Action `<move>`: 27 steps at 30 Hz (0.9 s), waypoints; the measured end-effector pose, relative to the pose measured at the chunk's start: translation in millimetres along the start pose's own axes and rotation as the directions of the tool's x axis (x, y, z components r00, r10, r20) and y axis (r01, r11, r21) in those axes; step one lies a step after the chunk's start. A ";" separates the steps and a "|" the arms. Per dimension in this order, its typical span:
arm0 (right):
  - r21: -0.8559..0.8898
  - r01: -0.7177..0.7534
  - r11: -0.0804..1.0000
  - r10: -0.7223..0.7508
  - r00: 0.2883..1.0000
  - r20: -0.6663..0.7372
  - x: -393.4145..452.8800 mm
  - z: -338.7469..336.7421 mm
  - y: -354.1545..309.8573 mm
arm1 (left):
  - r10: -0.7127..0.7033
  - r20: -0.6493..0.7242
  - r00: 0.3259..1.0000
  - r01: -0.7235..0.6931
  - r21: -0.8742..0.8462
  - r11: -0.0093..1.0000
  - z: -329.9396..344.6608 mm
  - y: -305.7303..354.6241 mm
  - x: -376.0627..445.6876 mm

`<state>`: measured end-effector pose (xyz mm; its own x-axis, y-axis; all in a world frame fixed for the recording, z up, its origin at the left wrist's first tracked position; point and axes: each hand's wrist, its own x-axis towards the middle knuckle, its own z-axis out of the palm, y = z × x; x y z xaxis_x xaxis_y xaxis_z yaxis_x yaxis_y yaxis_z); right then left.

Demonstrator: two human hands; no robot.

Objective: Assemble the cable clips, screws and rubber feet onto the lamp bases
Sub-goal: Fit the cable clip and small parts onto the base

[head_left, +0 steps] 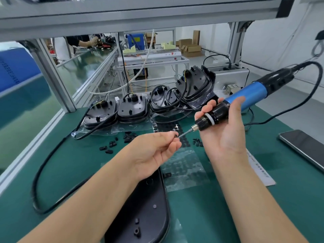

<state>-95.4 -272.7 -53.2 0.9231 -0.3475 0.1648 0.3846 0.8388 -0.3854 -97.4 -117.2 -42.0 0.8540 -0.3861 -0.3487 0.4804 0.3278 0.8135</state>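
Lamp base [150, 216] lies at the tabletop's [263, 199] near edge under your wrists; right hand [222, 130] wraps the electric screwdriver [245, 100], left hand [156, 151] pinches a screw [175, 135] at the bit tip—seat it straight before lowering.

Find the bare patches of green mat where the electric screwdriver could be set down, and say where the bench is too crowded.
Free: the mat right of the paper sheet, in front of the phone; also the mat inside the loop of the black cable at left. Crowded: the back row of lamp bases, the loose cable clips, the screws and the plastic bags mid-bench.
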 end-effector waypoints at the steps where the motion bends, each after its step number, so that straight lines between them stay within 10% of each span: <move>1: 0.014 0.000 1.000 0.000 1.000 -0.003 0.4 -0.7 -0.6 | 0.006 -0.004 1.000 -0.006 0.015 1.000 -0.1 -1.0 -0.3; 27: 0.011 0.002 1.000 -0.002 1.000 -0.031 2.1 -4.0 -0.6 | 0.047 -0.062 0.997 -0.049 -0.021 0.999 10.2 -10.6 -3.5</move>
<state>-93.7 -275.6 -56.2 0.9221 -0.3617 0.1376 0.3865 0.8424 -0.3755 -107.5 -128.1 -44.6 0.8866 -0.3155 -0.3381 0.4422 0.3644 0.8196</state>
